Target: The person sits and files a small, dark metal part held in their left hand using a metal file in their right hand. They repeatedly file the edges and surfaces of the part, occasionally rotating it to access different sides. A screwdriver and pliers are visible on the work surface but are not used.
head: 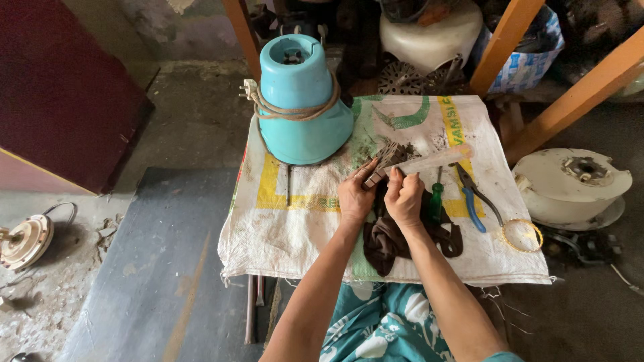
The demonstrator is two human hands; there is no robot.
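1. Now the left hand (355, 196) and right hand (404, 198) pinch a small dark metal part (380, 171) over the brown cloth (389, 238), fingers closed narrow round it.
2. Cleaning or dismantling, apparently; next calls for steady grip, tools lying just right: pliers (473, 194), screwdriver (436, 200).
3. Teal mixer base (302, 107) stands far left.

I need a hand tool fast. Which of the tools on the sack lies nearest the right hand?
The green-handled screwdriver, right beside the right hand; the blue-handled pliers lie farther out.
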